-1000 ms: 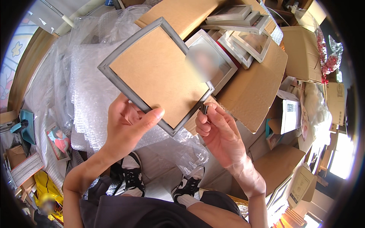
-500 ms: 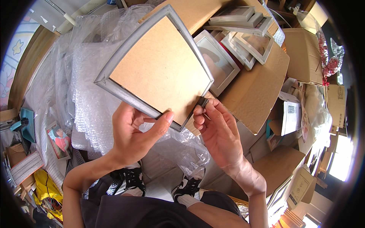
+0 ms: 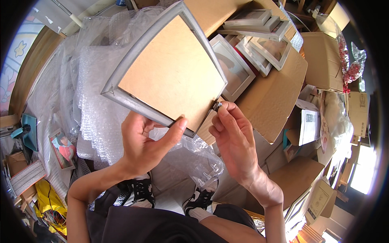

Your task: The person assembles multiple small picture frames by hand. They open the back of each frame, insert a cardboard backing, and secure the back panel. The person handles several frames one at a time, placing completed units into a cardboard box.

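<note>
A picture frame with a grey border is held up, its plain tan backing board facing me. My left hand grips the lower left edge, thumb on the back and fingers beneath. At the lower right edge, my right hand pinches a small dark metal piece, perhaps a clip or hanger, between thumb and forefinger. The piece lies against the frame's edge; whether it is fixed there I cannot tell.
Behind on the right, several framed pictures lie on a cardboard box. Bubble wrap is heaped at the left. A small framed portrait and a teal dustpan are farther left. My shoes stand below.
The frame has tilted slightly in my left hand. My right fingers have shifted on the small dark piece, which shows at a different angle against the edge.
</note>
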Tool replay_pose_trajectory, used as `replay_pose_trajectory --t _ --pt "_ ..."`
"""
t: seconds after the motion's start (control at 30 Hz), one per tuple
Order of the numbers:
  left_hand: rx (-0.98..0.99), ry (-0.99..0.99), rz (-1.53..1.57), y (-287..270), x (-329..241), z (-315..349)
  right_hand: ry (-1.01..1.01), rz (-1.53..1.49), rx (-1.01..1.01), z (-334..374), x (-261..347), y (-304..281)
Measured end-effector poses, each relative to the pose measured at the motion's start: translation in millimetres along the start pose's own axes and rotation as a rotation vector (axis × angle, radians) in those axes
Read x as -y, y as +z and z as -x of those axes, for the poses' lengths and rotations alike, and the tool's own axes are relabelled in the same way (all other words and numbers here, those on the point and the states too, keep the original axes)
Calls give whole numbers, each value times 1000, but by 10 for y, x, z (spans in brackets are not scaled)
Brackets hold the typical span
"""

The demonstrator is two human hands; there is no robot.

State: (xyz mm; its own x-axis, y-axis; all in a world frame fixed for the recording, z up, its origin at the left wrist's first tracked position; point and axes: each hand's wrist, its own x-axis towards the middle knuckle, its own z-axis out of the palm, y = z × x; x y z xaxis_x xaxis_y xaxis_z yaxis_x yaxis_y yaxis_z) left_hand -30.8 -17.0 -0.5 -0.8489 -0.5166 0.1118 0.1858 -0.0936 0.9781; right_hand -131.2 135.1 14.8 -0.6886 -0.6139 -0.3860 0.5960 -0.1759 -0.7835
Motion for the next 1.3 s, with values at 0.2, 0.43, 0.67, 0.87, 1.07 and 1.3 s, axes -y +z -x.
replay_pose_trajectory --t 0.2,0.43,0.67,0.87,1.07,1.3 --pt "81 35 -134 53 -77 -53 0 -89 14 -26 -5 0" --pt "63 -68 -12 127 -96 -99 -161 -14 -42 -51 -57 4" --pt "145 -218 205 -53 -145 -267 -323 231 -11 -99 64 2" --pt "154 -340 211 -132 -276 -370 -296 354 111 -114 284 -38" --pt "287 -439 164 -219 -365 -557 -150 235 138 -105 475 22" --pt "352 -361 141 -40 -435 -710 -290 373 56 -119 526 -33"
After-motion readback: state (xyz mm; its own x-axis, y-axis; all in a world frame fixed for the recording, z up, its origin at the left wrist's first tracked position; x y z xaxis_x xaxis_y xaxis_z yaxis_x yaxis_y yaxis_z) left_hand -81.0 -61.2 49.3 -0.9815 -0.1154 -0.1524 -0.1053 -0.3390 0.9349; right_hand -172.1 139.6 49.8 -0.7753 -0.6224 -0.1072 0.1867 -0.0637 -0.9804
